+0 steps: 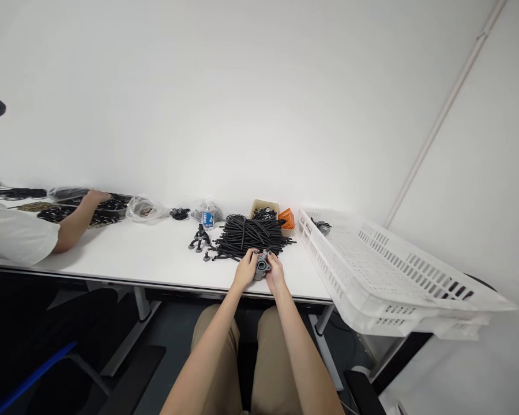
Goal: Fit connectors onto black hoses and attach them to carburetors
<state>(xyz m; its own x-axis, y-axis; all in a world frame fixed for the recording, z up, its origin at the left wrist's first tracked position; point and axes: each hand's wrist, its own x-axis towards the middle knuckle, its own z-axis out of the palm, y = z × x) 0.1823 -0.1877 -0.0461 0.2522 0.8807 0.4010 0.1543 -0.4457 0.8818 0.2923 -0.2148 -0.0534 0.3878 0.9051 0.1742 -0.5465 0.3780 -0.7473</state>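
Both hands hold a grey metal carburetor, its round bore facing me, close to the front edge of the table. My left hand grips its left side, with fingers partly hidden behind it. On the opposite side, my right hand is closed around the body, thumb near the top. Just behind lies a heap of black rubber hoses. To the left stand a few dark parts with round feet, and a single small one sits nearer to me.
A big white perforated crate overhangs the table's right end. Behind the hoses are a beige bin of small parts and an orange basket. A water bottle and plastic bag stand left. A co-worker's arm reaches over black parts.
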